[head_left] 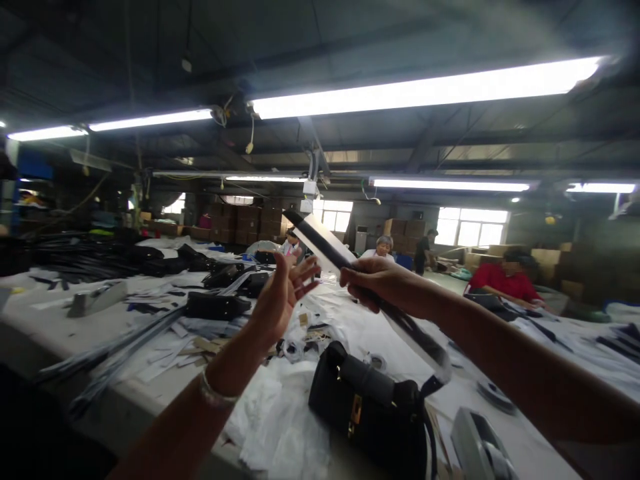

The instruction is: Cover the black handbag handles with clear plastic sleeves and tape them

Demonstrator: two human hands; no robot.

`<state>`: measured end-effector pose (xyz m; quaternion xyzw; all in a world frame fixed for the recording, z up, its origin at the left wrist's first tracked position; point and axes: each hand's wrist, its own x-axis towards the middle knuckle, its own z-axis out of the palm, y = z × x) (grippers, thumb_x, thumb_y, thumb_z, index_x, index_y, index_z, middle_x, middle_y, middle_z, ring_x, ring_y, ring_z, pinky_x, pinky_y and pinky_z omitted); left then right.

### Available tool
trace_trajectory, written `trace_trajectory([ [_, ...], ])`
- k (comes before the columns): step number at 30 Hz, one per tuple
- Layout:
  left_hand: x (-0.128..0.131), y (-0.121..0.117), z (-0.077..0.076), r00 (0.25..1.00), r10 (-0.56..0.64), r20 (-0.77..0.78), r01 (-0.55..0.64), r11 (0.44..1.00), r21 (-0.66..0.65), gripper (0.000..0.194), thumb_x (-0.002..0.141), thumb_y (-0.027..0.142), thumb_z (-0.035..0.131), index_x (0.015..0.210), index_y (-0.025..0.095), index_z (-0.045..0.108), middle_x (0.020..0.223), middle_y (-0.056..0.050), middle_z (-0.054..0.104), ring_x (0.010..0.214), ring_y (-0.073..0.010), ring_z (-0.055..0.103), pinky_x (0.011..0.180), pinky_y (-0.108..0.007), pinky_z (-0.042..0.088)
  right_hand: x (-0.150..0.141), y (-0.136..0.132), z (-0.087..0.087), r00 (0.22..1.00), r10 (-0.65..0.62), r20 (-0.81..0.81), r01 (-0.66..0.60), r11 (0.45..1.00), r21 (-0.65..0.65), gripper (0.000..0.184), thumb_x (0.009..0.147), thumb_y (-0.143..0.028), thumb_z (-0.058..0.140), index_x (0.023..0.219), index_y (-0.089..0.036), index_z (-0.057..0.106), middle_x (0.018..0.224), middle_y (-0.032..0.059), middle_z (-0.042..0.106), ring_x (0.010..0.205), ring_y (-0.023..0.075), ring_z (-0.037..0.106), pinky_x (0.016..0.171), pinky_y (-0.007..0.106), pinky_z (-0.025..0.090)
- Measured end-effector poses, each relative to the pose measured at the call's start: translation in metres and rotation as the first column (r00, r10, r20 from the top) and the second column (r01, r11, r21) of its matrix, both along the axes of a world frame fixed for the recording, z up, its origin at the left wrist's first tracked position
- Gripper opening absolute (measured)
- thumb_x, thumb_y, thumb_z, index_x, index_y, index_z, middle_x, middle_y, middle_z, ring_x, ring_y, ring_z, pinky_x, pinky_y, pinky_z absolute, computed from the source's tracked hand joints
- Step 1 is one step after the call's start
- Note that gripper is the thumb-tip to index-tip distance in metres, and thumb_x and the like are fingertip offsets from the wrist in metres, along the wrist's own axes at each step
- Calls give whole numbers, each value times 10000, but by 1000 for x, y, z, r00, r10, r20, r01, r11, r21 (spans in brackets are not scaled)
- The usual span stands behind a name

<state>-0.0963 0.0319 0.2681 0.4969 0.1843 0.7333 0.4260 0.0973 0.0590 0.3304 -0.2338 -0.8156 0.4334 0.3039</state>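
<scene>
My right hand [373, 280] is closed around a long black strip with a pale, shiny side [325, 243]. One end of the strip points up and away to the left; the other hangs down toward the right, blurred. Just left of it, my left hand [287, 287] is raised with its fingers spread and nothing in it. A bracelet [217, 393] circles the left wrist. Below both hands, a black handbag [370, 407] with gold-coloured hardware stands tilted on the table, partly on crumpled white wrapping [285, 420].
A grey tape dispenser [480, 443] sits at the near right, another [97, 299] at the left. Paper scraps [200, 350], long strips [120, 350] and a black bag [217, 305] lie on the white table. Beyond sit a person in red [507, 280] and others.
</scene>
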Motion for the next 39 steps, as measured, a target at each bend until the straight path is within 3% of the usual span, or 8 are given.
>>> trace_trajectory([
  [5,-32,-7,58,986,161,-33,-155,979,132,262,968,360,521,1031,162,680,1071,-87,757,1114,-227,656,900,-354,537,4,-18,-3,993,56,105,-61,997,41,281,886,-419,631,781,-158,628,579,-50,586,388,44,489,357,155,356],
  [11,-80,-16,98,931,365,5,-359,911,202,303,1025,253,401,868,183,651,795,78,773,1057,-136,660,964,-283,497,45,0,-38,983,14,184,-33,994,100,336,849,-471,658,744,-159,591,562,-62,567,473,62,507,481,181,405],
  [20,-108,7,55,887,451,98,-455,890,23,270,995,257,468,807,193,651,766,54,766,1137,-199,643,924,-321,531,131,35,-186,903,-385,192,342,913,224,395,835,-540,577,690,-177,629,535,-17,616,506,163,599,542,298,514],
  [23,-82,6,47,926,367,84,-372,927,52,249,978,257,496,832,182,683,830,-7,780,1026,-200,693,879,-320,567,131,40,-162,865,-496,80,443,828,344,436,798,-530,638,1045,-173,678,984,103,741,911,273,692,849,454,530],
  [26,-35,-5,53,963,268,-13,-263,953,151,234,971,249,510,870,157,700,864,-51,780,907,-187,727,838,-311,595,98,25,-101,850,-522,-72,495,743,452,593,878,-563,550,1386,-267,478,1484,100,462,1335,290,451,1087,507,353],
  [32,53,-29,78,951,196,-239,-71,892,447,228,985,231,485,933,146,691,885,-37,755,942,-209,729,857,-340,568,9,-32,-18,978,-54,-200,153,840,520,363,984,-420,446,1258,-214,567,910,20,720,871,168,691,868,334,517],
  [35,50,-16,54,927,217,-305,-45,873,486,220,973,233,499,1112,199,665,1141,-39,715,1084,-221,673,911,-346,532,19,-40,-46,941,-242,-238,326,839,436,228,957,-364,488,981,-182,624,527,-76,509,414,92,495,479,217,435],
  [39,20,0,-66,769,330,-548,-246,943,223,273,942,388,523,1157,274,646,1167,-30,701,1116,-230,625,968,-338,477,69,-51,-139,798,-594,-107,574,693,437,219,937,-361,507,867,-211,652,543,-28,592,456,135,533,456,238,410],
])
